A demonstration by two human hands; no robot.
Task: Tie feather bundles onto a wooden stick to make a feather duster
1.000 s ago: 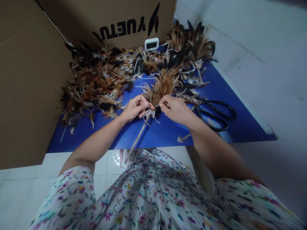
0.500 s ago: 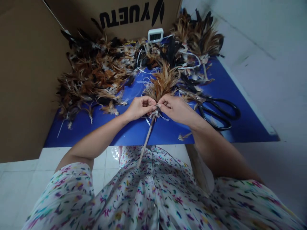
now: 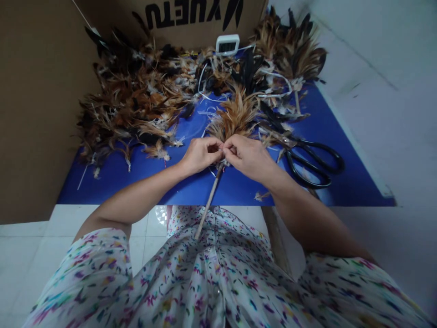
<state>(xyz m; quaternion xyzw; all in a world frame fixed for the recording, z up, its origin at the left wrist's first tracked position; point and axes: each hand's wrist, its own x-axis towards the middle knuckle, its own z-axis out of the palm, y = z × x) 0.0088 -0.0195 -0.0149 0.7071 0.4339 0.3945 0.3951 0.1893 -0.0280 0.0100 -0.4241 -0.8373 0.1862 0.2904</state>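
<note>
A small feather duster (image 3: 238, 114), brown feathers fanned at the end of a thin wooden stick (image 3: 208, 205), lies on the blue tabletop with its feathers pointing away from me. The stick's lower end hangs past the table edge toward my shirt. At the neck, where feathers meet stick, my left hand (image 3: 201, 155) pinches with thumb and index finger. My right hand (image 3: 247, 155) is pinched against the same spot, and its fingertips touch the left ones. White binding strands show around the neck; the fingertips hide most of it.
Loose brown and black feathers (image 3: 136, 100) are heaped at the left and back. Black-handled scissors (image 3: 314, 157) lie right of my hand. A white timer (image 3: 227, 45) stands before a cardboard box (image 3: 194, 34). Another feather bundle (image 3: 293, 50) rests at the back right of the blue tabletop (image 3: 355, 182).
My fingertips have come closer together over the duster's neck and now cover more of its binding. The whole view has shifted slightly.
</note>
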